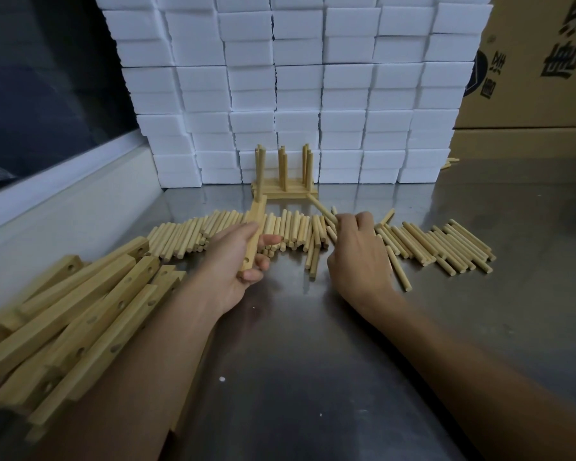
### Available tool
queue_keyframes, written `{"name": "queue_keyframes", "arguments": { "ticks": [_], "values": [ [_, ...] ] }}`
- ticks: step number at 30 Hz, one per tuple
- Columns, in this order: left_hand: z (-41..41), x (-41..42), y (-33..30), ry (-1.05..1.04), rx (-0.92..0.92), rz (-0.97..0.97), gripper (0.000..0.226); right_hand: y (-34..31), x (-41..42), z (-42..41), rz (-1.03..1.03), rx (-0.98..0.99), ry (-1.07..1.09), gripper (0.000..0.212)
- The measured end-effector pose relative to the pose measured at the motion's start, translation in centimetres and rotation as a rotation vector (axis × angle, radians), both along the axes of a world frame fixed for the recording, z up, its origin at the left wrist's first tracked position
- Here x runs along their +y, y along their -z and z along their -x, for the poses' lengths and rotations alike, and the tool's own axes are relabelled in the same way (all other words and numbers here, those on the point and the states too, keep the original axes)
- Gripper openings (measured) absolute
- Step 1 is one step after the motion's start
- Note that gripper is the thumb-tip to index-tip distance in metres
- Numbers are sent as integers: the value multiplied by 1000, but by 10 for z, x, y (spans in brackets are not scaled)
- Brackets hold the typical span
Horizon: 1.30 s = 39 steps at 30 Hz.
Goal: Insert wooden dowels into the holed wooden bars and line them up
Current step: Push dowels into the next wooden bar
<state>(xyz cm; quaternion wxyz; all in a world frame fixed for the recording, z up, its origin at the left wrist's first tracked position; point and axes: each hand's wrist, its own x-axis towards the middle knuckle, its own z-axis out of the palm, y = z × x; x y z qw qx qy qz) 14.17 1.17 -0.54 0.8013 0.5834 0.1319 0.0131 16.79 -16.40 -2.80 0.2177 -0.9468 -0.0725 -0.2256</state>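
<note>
My left hand (238, 257) grips a holed wooden bar (254, 234) that points away from me above the metal table (313, 344). My right hand (356, 251) has its fingers curled round a dowel (321, 206) that sticks out up and to the left. A long row of loose dowels (429, 244) lies across the table beyond both hands. At the back, several finished bars with upright dowels (283, 171) stand side by side against the white blocks. A heap of holed bars (80, 311) lies at the left.
A wall of stacked white foam blocks (296, 88) closes off the back. Cardboard boxes (529, 61) stand at the back right. A white ledge (64, 201) and a dark window run along the left side.
</note>
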Motion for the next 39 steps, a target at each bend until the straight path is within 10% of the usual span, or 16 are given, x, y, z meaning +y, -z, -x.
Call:
{"name": "queue_keyframes", "arguments": {
  "ticks": [23, 39],
  "values": [
    [-1, 1, 0, 23, 69, 47, 19, 2, -16, -4, -865, -54, -262, 12],
    [-2, 2, 1, 32, 83, 38, 21, 6, -15, -5, -813, -76, -213, 5]
  ]
}}
